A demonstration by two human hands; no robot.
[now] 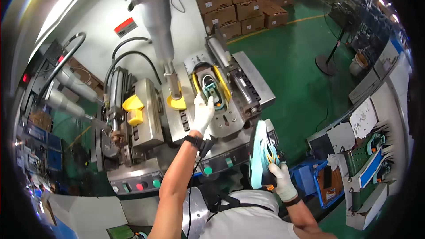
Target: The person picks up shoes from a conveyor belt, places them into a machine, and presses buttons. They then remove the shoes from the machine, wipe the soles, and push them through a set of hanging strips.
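Note:
My left hand (203, 111), in a white glove, reaches into the press at the middle. Its thumb and fingers are on the near left side of a dark shoe with teal and orange parts (214, 92). That shoe lies between two yellow side pads (225, 84), and my fingers partly cover it. Low on the right, my right hand (283, 181), gloved too, grips another shoe (263, 157) at its lower end. This one is light teal with white and black areas and orange accents, and it is tilted upright, clear of the machine.
A metal ram (171, 77) comes down left of my left hand, over a yellow block (177, 103). Further left are a second station with yellow pads (133, 102) and bent black hoses. A control panel with buttons (208, 169) runs along the front. At right stands a rack (369, 168) with shoes.

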